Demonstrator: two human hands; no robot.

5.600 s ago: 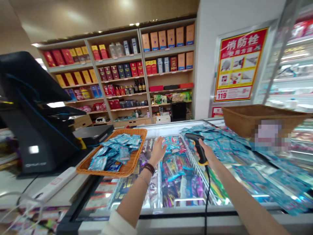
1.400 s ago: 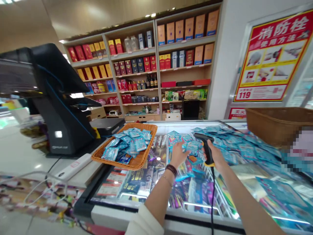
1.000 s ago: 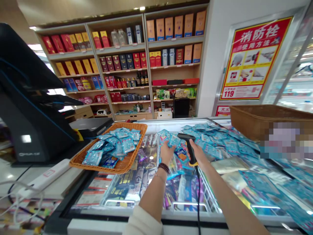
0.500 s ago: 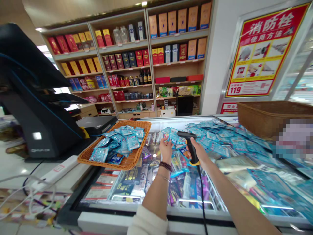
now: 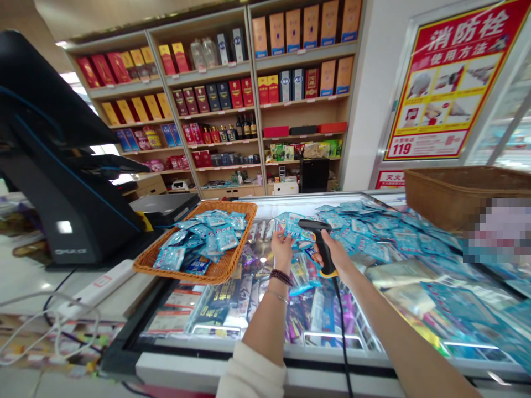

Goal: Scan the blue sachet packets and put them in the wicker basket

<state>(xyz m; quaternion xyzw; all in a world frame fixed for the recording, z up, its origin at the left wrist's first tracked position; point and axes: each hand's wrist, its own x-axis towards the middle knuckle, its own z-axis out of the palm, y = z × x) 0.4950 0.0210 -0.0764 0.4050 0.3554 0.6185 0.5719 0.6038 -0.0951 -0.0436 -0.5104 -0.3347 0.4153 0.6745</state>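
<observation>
My left hand (image 5: 282,247) is raised over the glass freezer lid (image 5: 265,287) and pinches a small blue packet (image 5: 292,224) by its lower edge. My right hand (image 5: 337,255) grips a black barcode scanner (image 5: 318,239) with a yellow base, its head level with the packet and just right of it. The scanner's black cable hangs down along my right forearm. A heap of blue packets (image 5: 375,232) lies spread over the lid to the right. Left of my hands, a flat wicker tray (image 5: 226,268) holds several more of the same packets.
A black checkout terminal (image 5: 53,182) stands at the left, with white cables (image 5: 50,326) on the counter below it. A deep brown wicker basket (image 5: 452,193) sits at the right rear. Shelves of boxed goods (image 5: 232,99) fill the back wall, beside a red poster (image 5: 452,83).
My left hand picked a blue packet off the freezer lid and lifted it up beside the scanner head. The right hand kept hold of the scanner throughout.
</observation>
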